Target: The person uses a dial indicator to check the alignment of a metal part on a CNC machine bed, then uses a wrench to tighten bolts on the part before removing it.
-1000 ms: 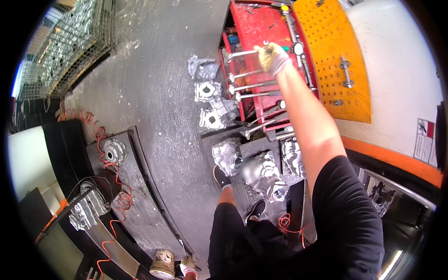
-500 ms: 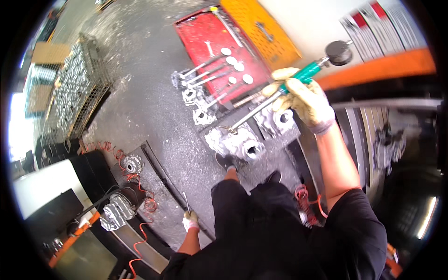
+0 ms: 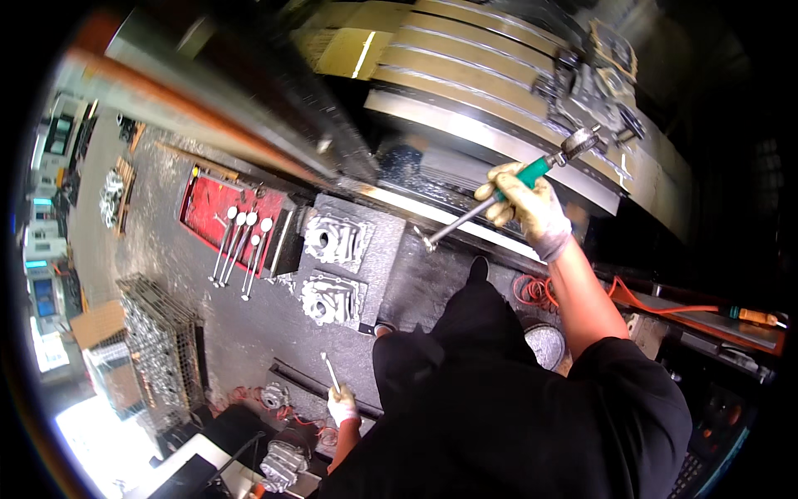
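Your right hand is closed around a green-handled dial gauge, well right of the red tool tray; your left hand grips a slim metal tool, below and right of that tray.

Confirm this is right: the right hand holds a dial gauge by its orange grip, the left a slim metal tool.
The grip is green, not orange, as the head view shows; the right hand holds the dial gauge by it, and the left hand a slim metal tool.
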Motion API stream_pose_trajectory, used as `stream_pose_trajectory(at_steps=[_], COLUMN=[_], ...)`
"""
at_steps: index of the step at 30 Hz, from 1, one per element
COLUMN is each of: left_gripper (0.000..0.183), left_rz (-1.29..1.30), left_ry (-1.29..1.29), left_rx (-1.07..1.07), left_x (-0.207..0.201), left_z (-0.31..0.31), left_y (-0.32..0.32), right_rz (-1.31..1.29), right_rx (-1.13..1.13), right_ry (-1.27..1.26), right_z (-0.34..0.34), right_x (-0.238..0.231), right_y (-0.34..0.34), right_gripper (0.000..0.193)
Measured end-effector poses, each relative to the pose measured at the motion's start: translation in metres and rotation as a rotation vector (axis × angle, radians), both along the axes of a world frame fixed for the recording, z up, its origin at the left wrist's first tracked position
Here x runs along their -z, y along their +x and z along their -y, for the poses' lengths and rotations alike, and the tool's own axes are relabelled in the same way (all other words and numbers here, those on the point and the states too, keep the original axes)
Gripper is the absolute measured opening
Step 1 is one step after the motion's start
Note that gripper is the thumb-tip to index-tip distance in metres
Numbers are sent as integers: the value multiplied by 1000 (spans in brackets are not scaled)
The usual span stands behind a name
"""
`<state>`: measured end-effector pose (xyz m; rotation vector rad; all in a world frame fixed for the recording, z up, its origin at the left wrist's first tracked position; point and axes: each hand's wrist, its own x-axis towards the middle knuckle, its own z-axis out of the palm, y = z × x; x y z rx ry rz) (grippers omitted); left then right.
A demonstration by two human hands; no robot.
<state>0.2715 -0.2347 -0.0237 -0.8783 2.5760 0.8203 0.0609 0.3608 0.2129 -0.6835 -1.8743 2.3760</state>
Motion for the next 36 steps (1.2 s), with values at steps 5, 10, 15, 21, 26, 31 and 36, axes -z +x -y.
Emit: stream_pose_trajectory(at_steps=[5, 10, 15, 21, 26, 31, 36], left_gripper=[25, 22, 31, 35, 32, 32, 36], left_rz=[9, -302, -331, -552, -493, -604, -658], left_ry=[-144, -68, 24, 216, 258, 298, 302], left_rx=[494, 935, 1070, 1069, 923, 899, 858], left_x=[-42, -78, -85, -67, -42, -14, -2], left_z=[-146, -288, -460, -666, -829, -924, -970], left_y=[-87, -200, -293, -378, -450, -480, -481], right_rz=[-203, -124, -9, 45, 43, -1, -45], right_rx=[122, 393, 633, 760, 829, 857, 791], right_ry=[-270, 105, 296, 394, 534, 793, 920], right_z=[-137, -207, -243, -288, -305, -347, -422], right_x=[-5, -27, -49, -78, -101, -117, -117], right_y=[85, 131, 149, 130, 91, 35, -22], right_gripper=[39, 37, 18, 25, 33, 30, 31])
